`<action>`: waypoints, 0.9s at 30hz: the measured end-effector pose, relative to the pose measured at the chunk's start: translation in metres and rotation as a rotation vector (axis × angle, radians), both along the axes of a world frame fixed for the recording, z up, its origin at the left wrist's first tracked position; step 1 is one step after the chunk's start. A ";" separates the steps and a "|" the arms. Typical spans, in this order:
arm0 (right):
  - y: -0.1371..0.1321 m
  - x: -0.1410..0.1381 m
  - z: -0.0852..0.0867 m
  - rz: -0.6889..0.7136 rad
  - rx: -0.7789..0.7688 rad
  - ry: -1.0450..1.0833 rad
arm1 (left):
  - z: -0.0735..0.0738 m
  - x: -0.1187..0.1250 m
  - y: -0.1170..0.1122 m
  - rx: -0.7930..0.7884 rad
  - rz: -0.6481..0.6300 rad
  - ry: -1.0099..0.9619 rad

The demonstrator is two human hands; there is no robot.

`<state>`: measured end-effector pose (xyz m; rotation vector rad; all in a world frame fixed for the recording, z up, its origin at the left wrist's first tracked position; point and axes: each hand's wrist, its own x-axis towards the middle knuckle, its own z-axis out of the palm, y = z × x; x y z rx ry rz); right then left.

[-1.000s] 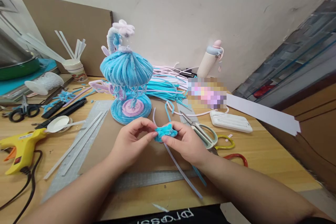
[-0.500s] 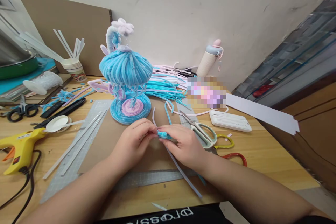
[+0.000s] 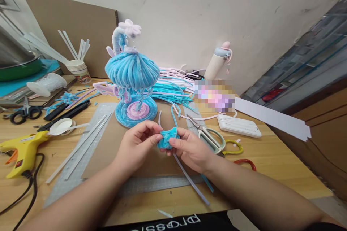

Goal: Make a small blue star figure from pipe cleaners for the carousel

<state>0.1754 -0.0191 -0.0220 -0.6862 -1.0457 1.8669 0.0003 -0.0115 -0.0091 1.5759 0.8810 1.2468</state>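
Between my two hands is a small blue fuzzy pipe-cleaner piece (image 3: 167, 138), bent into a compact bundle. My left hand (image 3: 138, 142) pinches its left side with thumb and forefinger. On the other side, my right hand (image 3: 191, 148) grips it, the thumb lying across its front. Under the hands a lilac pipe cleaner (image 3: 191, 181) runs over the cardboard sheet (image 3: 108, 151). Just beyond them stands a blue jellyfish-shaped pipe-cleaner lamp (image 3: 132, 70) on a round blue base with a lilac centre.
Scissors (image 3: 210, 135) with pale handles lie right of my hands, near yellow-handled scissors (image 3: 234, 147) and a white power bank (image 3: 239, 125). At left are a yellow glue gun (image 3: 25, 149), glue sticks (image 3: 78, 148) and black scissors (image 3: 25, 112). Loose blue pipe cleaners (image 3: 173, 95) and a bottle (image 3: 217, 61) stand behind.
The blue piece has been turned so that its broad face shows, where only a narrow edge showed before. My right thumb now lies over its front. The view has shifted slightly.
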 end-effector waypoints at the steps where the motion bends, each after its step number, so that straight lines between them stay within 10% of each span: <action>1: 0.000 0.001 0.001 0.035 -0.055 0.066 | 0.000 0.000 0.001 -0.079 -0.023 -0.052; 15: 0.001 0.003 0.001 0.346 -0.319 0.229 | -0.003 0.004 -0.001 -0.359 -0.085 -0.256; 27: -0.005 -0.003 0.002 0.209 -0.278 0.131 | -0.004 0.001 -0.001 -0.340 -0.094 -0.163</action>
